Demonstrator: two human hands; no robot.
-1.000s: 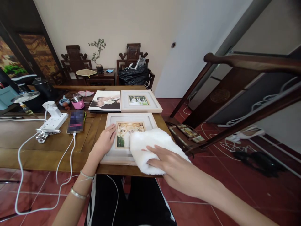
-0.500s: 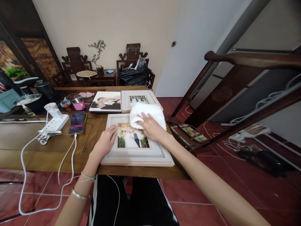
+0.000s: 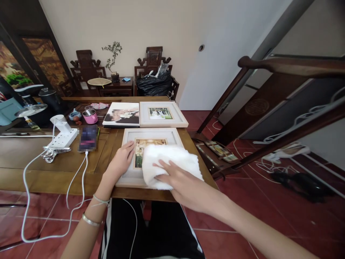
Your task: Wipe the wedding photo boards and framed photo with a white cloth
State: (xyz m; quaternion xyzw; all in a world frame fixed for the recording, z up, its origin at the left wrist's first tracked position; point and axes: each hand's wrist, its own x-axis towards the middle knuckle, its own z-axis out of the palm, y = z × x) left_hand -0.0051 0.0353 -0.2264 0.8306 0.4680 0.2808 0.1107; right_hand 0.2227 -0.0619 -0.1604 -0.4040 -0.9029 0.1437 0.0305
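A picture frame [image 3: 128, 177] with a pale wooden border and a photo inside lies flat near the table's front edge. My left hand [image 3: 122, 158] rests on its left border, fingers stretched out and pressing lightly on top. Over the right and lower part of the frame, my right hand [image 3: 172, 174] holds a folded white towel [image 3: 185, 158] flat against it, which hides much of the photo. Behind it lies a second picture frame [image 3: 178, 118], beside a white photo album [image 3: 125, 115] with a dark picture on its cover.
Left on the wooden table [image 3: 107, 185] are a phone [image 3: 88, 138] on a charging cable, a power strip [image 3: 64, 138], a metal clip [image 3: 55, 153] and a pink cup [image 3: 90, 117]. A dark wooden chair [image 3: 258, 104] stands close on the right. Cables lie on the red tiled floor.
My right hand has drawn the towel from the frame's upper right corner down toward its lower right, uncovering the rear frame. My left hand has stayed in place.
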